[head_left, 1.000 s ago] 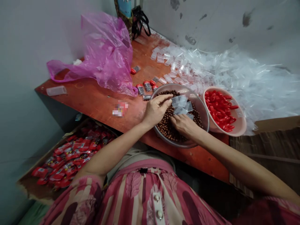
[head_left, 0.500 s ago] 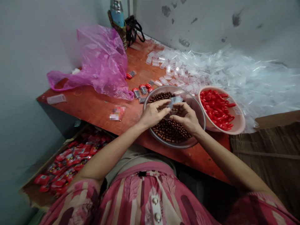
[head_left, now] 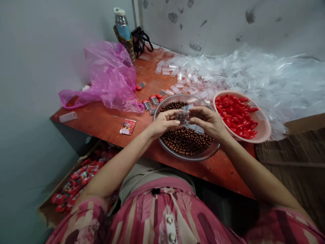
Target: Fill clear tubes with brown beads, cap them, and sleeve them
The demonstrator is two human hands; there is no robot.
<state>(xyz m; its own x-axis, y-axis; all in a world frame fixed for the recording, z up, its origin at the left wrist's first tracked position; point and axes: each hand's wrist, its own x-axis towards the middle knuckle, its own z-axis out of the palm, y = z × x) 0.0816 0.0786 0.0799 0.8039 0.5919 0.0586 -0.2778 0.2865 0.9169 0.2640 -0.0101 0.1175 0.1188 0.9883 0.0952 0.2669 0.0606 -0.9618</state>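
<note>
A round metal bowl point(head_left: 188, 158) holds dark brown beads point(head_left: 186, 142) and a few clear plastic pieces point(head_left: 194, 128). Above it my left hand point(head_left: 166, 122) pinches a small clear container point(head_left: 181, 117) with dark beads inside. My right hand point(head_left: 207, 122) is beside the container's right side, thumb and fingers curled close together; what they hold, if anything, is too small to tell. Right of the bowl, a pink basket point(head_left: 262, 130) holds red caps point(head_left: 236, 117). Several filled containers with red caps point(head_left: 153, 100) lie behind the bowl's left side.
Clear empty containers point(head_left: 228, 74) are heaped along the back and right. A purple bag point(head_left: 111, 81), a bottle point(head_left: 122, 27) and a red packet point(head_left: 127, 126) are on the left. Below the table edge is a box of red-capped packs point(head_left: 81, 176); cardboard point(head_left: 291, 156) stands at right.
The view has shifted slightly. My hands have moved a little apart, and the container with beads shows more clearly in my left hand. Clear pieces now show below my right fingers.
</note>
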